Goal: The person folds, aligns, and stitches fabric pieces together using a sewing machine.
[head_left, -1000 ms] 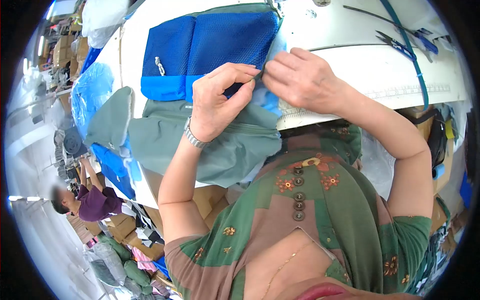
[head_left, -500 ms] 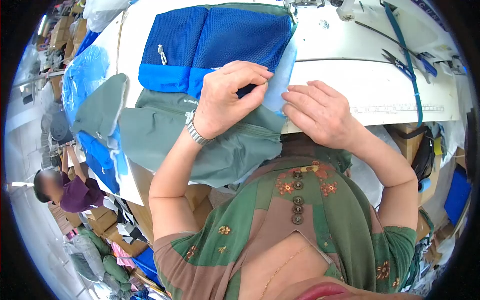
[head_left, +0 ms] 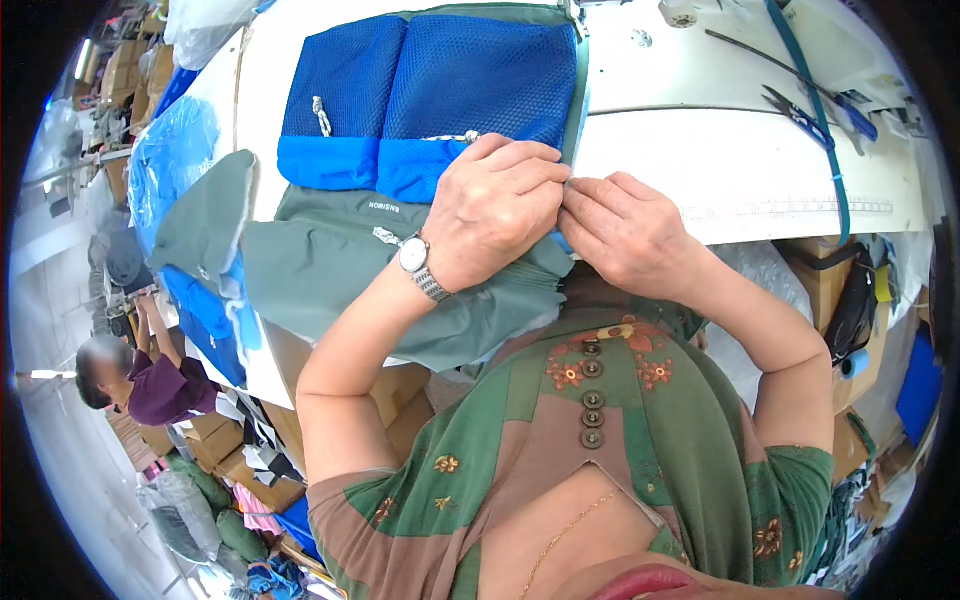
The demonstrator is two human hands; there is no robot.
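Blue mesh pockets (head_left: 480,75) with brighter blue lower bands lie on the white table, joined to grey-green fabric (head_left: 320,270) that hangs over the front edge. My left hand (head_left: 500,210), with a watch on its wrist, is closed at the right edge of this piece, its fingertips pinched on something hidden beneath them. My right hand (head_left: 625,230) meets it there, fingers bent and pressed together; what they hold is too small to make out. A light cord with a toggle shows just above my left hand.
Thread snips (head_left: 797,117) and a teal strap (head_left: 838,190) lie on the white table (head_left: 700,150) at the right, above a printed ruler. Metal machine parts show at the top. Blue plastic (head_left: 170,165) is at the left. Beyond it a person in purple (head_left: 165,388) stands among boxes.
My hands drew apart, with my right hand moving down and right, then came together again at the fabric's right edge. My left hand has turned more back-up.
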